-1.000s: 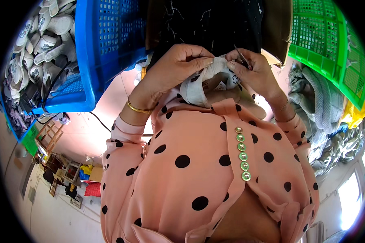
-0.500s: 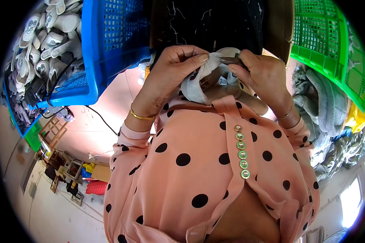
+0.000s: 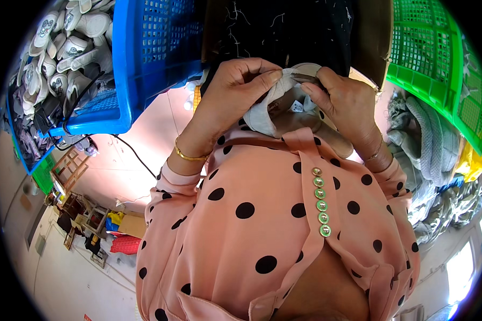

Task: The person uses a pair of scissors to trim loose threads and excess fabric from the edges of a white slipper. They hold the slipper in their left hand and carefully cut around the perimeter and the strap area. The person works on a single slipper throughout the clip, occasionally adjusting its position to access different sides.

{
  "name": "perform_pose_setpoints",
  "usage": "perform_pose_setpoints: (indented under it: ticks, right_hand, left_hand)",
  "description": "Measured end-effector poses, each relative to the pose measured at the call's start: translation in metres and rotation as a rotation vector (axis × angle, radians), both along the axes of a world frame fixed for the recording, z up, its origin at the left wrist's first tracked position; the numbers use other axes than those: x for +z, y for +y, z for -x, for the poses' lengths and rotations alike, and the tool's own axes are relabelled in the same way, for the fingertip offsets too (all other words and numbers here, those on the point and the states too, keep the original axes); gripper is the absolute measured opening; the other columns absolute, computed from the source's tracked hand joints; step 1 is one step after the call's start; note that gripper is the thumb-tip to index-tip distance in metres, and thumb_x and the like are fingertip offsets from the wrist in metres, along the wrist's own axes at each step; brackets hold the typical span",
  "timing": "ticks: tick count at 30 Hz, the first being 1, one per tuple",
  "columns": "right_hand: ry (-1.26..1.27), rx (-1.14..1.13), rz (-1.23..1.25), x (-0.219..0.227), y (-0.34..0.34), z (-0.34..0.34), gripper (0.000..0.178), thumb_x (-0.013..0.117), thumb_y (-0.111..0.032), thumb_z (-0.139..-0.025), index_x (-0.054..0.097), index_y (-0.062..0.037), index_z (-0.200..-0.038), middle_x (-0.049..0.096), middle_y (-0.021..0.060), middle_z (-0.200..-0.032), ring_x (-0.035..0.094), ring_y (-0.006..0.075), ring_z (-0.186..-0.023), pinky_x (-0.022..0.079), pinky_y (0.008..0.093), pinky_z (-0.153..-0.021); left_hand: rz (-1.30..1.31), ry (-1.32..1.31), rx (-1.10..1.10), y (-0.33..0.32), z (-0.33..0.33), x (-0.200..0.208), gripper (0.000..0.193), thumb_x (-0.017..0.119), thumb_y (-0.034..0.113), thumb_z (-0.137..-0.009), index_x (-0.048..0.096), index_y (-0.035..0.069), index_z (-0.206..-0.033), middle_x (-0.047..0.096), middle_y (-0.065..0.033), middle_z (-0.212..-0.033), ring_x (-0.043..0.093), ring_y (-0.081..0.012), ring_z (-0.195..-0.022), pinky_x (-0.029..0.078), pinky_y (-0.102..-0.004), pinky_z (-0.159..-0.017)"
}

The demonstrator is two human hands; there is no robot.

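In front of my chest I hold a pale grey-white shoe [image 3: 260,119], its brown inner lining and a small white label showing. My left hand [image 3: 233,99] is closed, with thumb and finger pinching the shoe's top edge. My right hand [image 3: 351,101] closes round a small dark metal tool [image 3: 304,78], whose tip lies against the same edge, close to my left thumb. Fingers cover most of the tool, so its exact kind does not show. Below my right hand, a smooth tan rounded piece [image 3: 332,138] sticks out; I cannot tell whether it belongs to the shoe.
At the left stands a blue plastic crate [image 3: 124,101], beside a heap of pale shoes [image 3: 72,51]. A green crate [image 3: 423,80] is at the right, above grey padded material [image 3: 428,134]. Dark cloth with loose threads [image 3: 278,32] lies beyond my hands. A black cable [image 3: 136,155] hangs at left.
The view has shifted slightly. Both hands keep their grip on the shoe and the tool, with the tool's tip still at the edge.
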State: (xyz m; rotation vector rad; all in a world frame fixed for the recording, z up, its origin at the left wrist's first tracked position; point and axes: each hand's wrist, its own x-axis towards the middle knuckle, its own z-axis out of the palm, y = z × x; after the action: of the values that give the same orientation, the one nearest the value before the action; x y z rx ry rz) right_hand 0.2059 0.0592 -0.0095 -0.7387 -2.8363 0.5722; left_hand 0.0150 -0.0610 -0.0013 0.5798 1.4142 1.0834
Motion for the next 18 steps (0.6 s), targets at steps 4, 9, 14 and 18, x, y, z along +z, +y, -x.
perform_pose_setpoints:
  ticks: [4,9,14,18]
  right_hand:
    - [0.033,0.002,0.075,-0.0022,0.0006,0.0014,0.040,0.060,-0.049,-0.090,0.062,-0.0100,-0.085,0.058,0.0044,-0.057,0.059,0.0227,-0.048,0.043,0.0321,-0.042]
    - [0.055,0.009,0.127,-0.0041,0.0028,0.0037,0.040,0.060,-0.050,-0.090,0.064,-0.0103,-0.088,0.060,0.0046,-0.058,0.060,0.0234,-0.049,0.044,0.0327,-0.043]
    - [-0.020,0.024,-0.003,-0.0053,0.0034,0.0025,0.039,0.060,-0.050,-0.090,0.064,-0.0113,-0.088,0.059,0.0041,-0.057,0.059,0.0231,-0.048,0.044,0.0324,-0.042]
    - [-0.014,0.006,0.035,-0.0029,0.0020,0.0061,0.038,0.060,-0.049,-0.090,0.064,-0.0118,-0.086,0.058,0.0037,-0.056,0.059,0.0229,-0.048,0.043,0.0322,-0.042]
  left_hand:
    - [-0.021,0.032,-0.006,-0.0009,0.0010,-0.0013,0.020,0.063,0.015,-0.095,0.070,-0.002,-0.104,0.069,-0.0040,-0.089,0.062,-0.0073,-0.080,0.050,-0.0195,-0.073]
    - [-0.014,0.028,-0.005,-0.0012,0.0008,-0.0046,0.020,0.063,0.014,-0.095,0.069,-0.002,-0.104,0.069,-0.0044,-0.089,0.062,-0.0076,-0.079,0.051,-0.0198,-0.072]
    - [-0.011,0.050,0.003,-0.0018,0.0012,-0.0061,0.020,0.064,0.013,-0.095,0.069,-0.002,-0.105,0.069,-0.0044,-0.089,0.062,-0.0074,-0.079,0.051,-0.0201,-0.071]
    - [-0.025,0.031,0.030,-0.0020,-0.0002,-0.0069,0.020,0.063,0.015,-0.095,0.071,-0.001,-0.104,0.069,-0.0029,-0.085,0.060,-0.0059,-0.075,0.049,-0.0197,-0.068]
